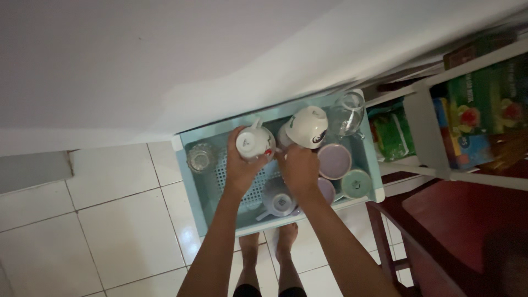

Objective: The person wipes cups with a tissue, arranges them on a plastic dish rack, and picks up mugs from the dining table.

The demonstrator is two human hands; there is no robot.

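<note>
My left hand [241, 168] grips a white mug [254, 142] upside down over a pale blue dish rack [195, 181]. My right hand [301, 168] holds a white bowl-shaped cup [308, 126] with a dark mark on its side, tilted above the rack's middle. Below my wrists a grey mug [278, 201] sits upside down on the rack's perforated floor.
In the rack stand a clear glass [201, 158] at the left, a glass pitcher [347, 114] at the back right, two lilac bowls [334, 161] and a green bowl [356, 183]. A white shelf [426, 129] with boxes stands at the right. A dark red table [456, 220] is lower right. White floor tiles [121, 220] and my bare feet [269, 247] lie below.
</note>
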